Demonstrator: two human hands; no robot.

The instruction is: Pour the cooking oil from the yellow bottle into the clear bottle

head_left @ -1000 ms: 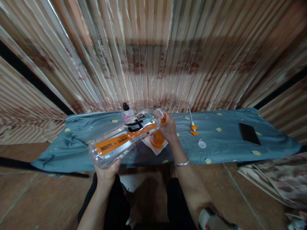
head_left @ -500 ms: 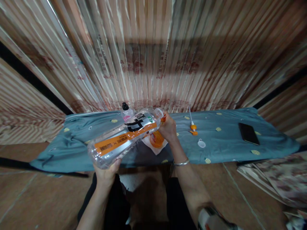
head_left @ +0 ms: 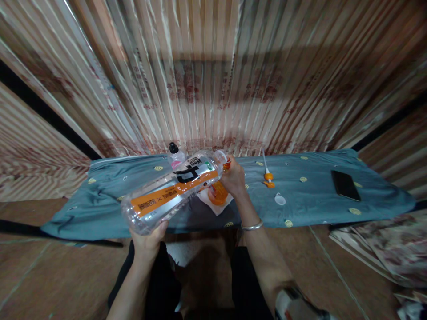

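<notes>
A large clear plastic bottle (head_left: pixel 170 191) with an orange and silver label lies tilted across my view, its mouth up and to the right. My left hand (head_left: pixel 148 238) grips it near the base. At the mouth, my right hand (head_left: pixel 233 178) is closed around the neck of an orange bottle (head_left: pixel 218 194), which stands on a white tissue (head_left: pixel 220 210). The two mouths meet or nearly meet; my fingers partly hide the spot. An orange pump head (head_left: pixel 268 178) with a white tube lies to the right, and a white cap (head_left: pixel 279 199) is close by.
A black phone-like slab (head_left: pixel 345 185) lies toward the right of the cloth-covered table (head_left: pixel 313 204). Behind the big bottle stands a clear bottle with a black top (head_left: pixel 174 148). A striped curtain (head_left: pixel 207 80) hangs at the back; dark poles (head_left: pixel 50 109) slant at the sides.
Almost nothing differs. Both hands keep their hold, and the large bottle stays tilted in nearly the same place, its label turned very slightly.
</notes>
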